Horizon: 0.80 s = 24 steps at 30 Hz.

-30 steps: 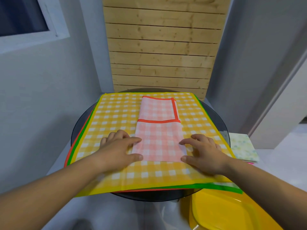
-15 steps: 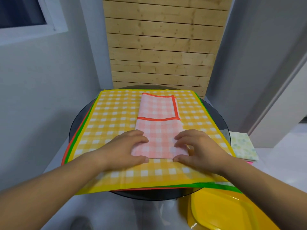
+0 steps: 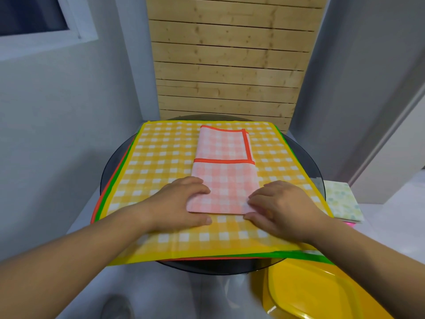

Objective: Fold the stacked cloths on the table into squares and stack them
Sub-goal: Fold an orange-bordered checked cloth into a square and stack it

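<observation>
On top of the spread pile, mid tabletop (image 3: 309,162): found the pink cloth (image 3: 224,173) folded down to a long strip, orange border (image 3: 224,160) showing on its far half, near end lying between the two hands. Noted left hand (image 3: 181,206) with fingers bent over the near-left corner and thumb laid along the near edge; cannot tell whether pinching or only pressing. Noted right hand (image 3: 282,208) with fingers curled on the near-right corner, thumb just below the edge, corner looking slightly raised; read as a pinch.

Judged progress as partway on this piece: strip made, cross-fold into a square not yet done. Reckoned next move as carrying the near end over to the far end, then shifting the square off the pile. Saw at least three cloths left flat beneath: yellow cloth (image 3: 161,157) uppermost, then a green-edged cloth (image 3: 301,255) and an orange-edged cloth (image 3: 96,203) peeping out.

Off the right rim, recorded a folded floral cloth (image 3: 342,201) on a lower white surface; taken as the start of the finished stack. Logged a yellow tray (image 3: 317,293) below the near-right rim and a wooden slat panel (image 3: 225,65) behind. Spotted nothing lying across the fold path; only hazard judged: dragging the yellow cloth along.
</observation>
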Each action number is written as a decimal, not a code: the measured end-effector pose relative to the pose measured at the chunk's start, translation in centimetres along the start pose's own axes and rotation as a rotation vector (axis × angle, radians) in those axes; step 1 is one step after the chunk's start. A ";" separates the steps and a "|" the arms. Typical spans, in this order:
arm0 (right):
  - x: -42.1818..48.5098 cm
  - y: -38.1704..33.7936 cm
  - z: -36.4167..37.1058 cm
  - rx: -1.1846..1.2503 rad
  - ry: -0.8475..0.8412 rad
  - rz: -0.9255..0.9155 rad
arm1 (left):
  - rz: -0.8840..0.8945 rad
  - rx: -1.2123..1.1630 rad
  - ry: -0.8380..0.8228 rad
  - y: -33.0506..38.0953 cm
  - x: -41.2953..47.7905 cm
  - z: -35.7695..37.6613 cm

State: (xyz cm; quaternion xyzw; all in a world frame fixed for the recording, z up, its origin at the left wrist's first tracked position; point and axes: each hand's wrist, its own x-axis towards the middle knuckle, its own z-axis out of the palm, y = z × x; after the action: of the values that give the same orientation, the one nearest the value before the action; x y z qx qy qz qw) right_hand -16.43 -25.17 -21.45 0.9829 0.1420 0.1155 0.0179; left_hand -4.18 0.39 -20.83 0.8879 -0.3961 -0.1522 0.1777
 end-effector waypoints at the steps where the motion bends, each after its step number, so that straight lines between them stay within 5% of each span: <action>1: 0.0 0.0 0.1 0.008 0.013 -0.009 | 0.001 0.006 -0.007 -0.1 0.0 0.0; 18: 0.8 0.7 -2.2 0.362 0.335 0.051 | -0.001 -0.049 0.082 -1.0 -0.3 -0.8; 24: 2.4 0.7 -4.2 0.604 0.437 0.258 | 0.076 -0.265 0.151 -1.2 1.8 -1.0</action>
State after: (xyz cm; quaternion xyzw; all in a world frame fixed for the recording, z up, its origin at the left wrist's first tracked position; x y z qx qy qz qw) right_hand -14.93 -25.18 -16.82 0.9060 0.0452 0.2763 -0.3174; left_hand -1.83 -0.02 -20.72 0.8500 -0.3915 -0.1292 0.3280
